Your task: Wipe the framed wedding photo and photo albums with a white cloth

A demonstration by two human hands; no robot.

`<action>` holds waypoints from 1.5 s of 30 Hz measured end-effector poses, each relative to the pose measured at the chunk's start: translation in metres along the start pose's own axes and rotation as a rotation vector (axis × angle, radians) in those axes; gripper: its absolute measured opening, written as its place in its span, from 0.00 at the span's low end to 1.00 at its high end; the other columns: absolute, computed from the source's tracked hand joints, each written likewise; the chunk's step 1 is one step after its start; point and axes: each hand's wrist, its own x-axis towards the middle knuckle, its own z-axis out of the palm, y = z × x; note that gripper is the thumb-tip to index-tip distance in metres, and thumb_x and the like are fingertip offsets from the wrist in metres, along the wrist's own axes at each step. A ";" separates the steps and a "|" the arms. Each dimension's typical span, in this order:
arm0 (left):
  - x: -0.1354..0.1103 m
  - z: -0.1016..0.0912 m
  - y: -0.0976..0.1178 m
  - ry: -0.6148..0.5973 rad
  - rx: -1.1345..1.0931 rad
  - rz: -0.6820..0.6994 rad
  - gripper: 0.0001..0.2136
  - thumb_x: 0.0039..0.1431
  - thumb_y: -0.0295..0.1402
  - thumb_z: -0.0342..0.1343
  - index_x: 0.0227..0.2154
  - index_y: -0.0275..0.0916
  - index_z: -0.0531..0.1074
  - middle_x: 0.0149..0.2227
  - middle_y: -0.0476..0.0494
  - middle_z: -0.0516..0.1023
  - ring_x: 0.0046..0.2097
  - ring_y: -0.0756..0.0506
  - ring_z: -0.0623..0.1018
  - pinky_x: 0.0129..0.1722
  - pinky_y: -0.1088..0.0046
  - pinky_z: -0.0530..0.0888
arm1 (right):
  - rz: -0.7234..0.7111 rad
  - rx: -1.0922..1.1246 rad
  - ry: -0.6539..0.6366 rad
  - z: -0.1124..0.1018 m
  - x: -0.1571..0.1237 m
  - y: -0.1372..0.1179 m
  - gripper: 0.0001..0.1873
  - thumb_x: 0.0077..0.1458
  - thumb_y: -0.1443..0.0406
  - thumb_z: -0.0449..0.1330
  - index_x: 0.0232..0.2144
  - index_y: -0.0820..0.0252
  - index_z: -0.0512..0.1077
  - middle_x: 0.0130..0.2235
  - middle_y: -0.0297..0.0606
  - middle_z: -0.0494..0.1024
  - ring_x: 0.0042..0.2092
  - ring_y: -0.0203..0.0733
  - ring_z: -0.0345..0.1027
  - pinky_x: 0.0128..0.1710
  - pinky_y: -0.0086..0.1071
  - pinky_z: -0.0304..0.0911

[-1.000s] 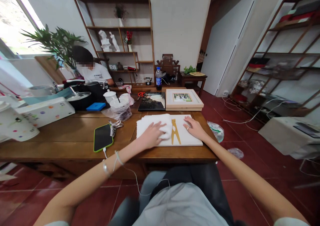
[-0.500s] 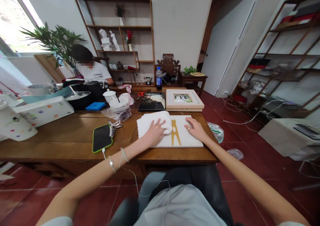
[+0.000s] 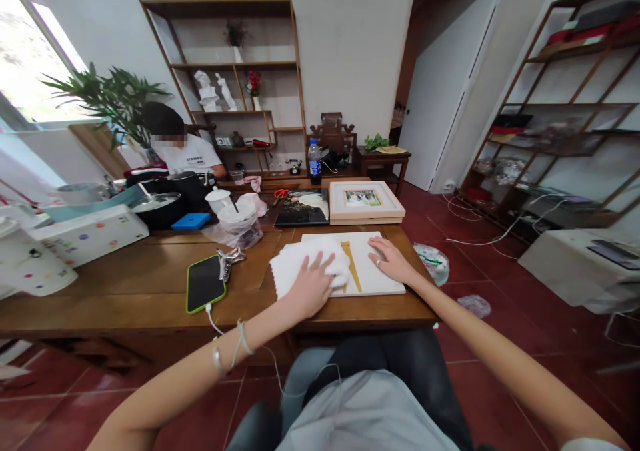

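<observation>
Under my left hand [image 3: 313, 283] lies a white cloth [image 3: 290, 259], with the fingers spread flat on top of it. The cloth rests partly on a white board [image 3: 377, 286] near the table's front edge. A gold, long-legged shape [image 3: 354, 272] sits on the board, its left part now covered by the cloth. My right hand [image 3: 390, 259] lies on the board's right side, fingers stretched out and holding nothing.
Behind the board stand a framed picture [image 3: 395, 212], a dark panel [image 3: 300, 211] and a bottle [image 3: 315, 161]. A phone [image 3: 205, 284] on a cable lies left. Bowls in plastic [image 3: 240, 221] and a long box [image 3: 95, 234] stand farther left. A person [image 3: 187, 154] sits across.
My left hand and the cloth have shifted a little over the gold shape, hiding more of it. My right hand stays on the board. The whole view has tilted slightly.
</observation>
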 end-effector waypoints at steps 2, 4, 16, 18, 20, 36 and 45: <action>0.024 0.010 -0.014 0.030 -0.005 -0.039 0.16 0.61 0.32 0.44 0.50 0.42 0.68 0.62 0.39 0.56 0.62 0.34 0.54 0.56 0.46 0.56 | -0.003 0.025 -0.048 -0.002 -0.002 0.002 0.22 0.55 0.61 0.53 0.50 0.64 0.67 0.56 0.50 0.65 0.60 0.50 0.53 0.59 0.48 0.50; 0.045 0.019 -0.029 0.057 -0.032 -0.084 0.16 0.62 0.33 0.42 0.51 0.41 0.67 0.62 0.39 0.56 0.63 0.35 0.53 0.57 0.46 0.55 | 0.000 0.036 -0.068 -0.003 -0.003 0.002 0.23 0.55 0.60 0.52 0.51 0.64 0.67 0.57 0.50 0.64 0.61 0.50 0.52 0.60 0.48 0.48; 0.049 0.014 -0.033 0.049 -0.111 0.032 0.16 0.63 0.31 0.40 0.51 0.40 0.65 0.60 0.41 0.59 0.63 0.39 0.53 0.58 0.52 0.54 | 0.003 0.032 -0.043 -0.003 -0.002 0.000 0.21 0.54 0.62 0.54 0.51 0.60 0.68 0.56 0.46 0.66 0.60 0.49 0.54 0.60 0.48 0.49; 0.032 0.005 -0.016 0.007 -0.078 0.078 0.16 0.62 0.31 0.42 0.50 0.41 0.67 0.62 0.41 0.57 0.63 0.37 0.53 0.57 0.51 0.55 | 0.001 0.043 -0.031 -0.003 -0.002 0.000 0.21 0.53 0.63 0.54 0.50 0.59 0.68 0.56 0.45 0.66 0.60 0.49 0.54 0.60 0.48 0.49; 0.011 -0.005 0.003 -0.045 -0.049 0.126 0.15 0.61 0.30 0.45 0.48 0.41 0.69 0.62 0.41 0.57 0.63 0.36 0.53 0.57 0.50 0.56 | 0.000 0.050 -0.019 -0.003 -0.003 -0.001 0.21 0.53 0.63 0.55 0.50 0.59 0.68 0.56 0.45 0.67 0.60 0.49 0.55 0.59 0.48 0.49; 0.057 0.010 -0.011 0.025 -0.082 0.121 0.16 0.63 0.34 0.42 0.50 0.42 0.67 0.63 0.42 0.53 0.63 0.35 0.51 0.57 0.49 0.53 | -0.018 0.018 -0.027 -0.003 -0.002 -0.002 0.21 0.54 0.62 0.53 0.50 0.61 0.68 0.56 0.47 0.66 0.60 0.49 0.54 0.59 0.48 0.50; 0.083 0.017 -0.001 0.023 0.006 0.118 0.16 0.60 0.30 0.44 0.50 0.39 0.68 0.62 0.38 0.55 0.62 0.32 0.53 0.55 0.48 0.56 | -0.016 0.008 -0.013 -0.004 -0.002 -0.003 0.21 0.54 0.63 0.53 0.50 0.61 0.67 0.55 0.47 0.67 0.59 0.49 0.55 0.59 0.47 0.51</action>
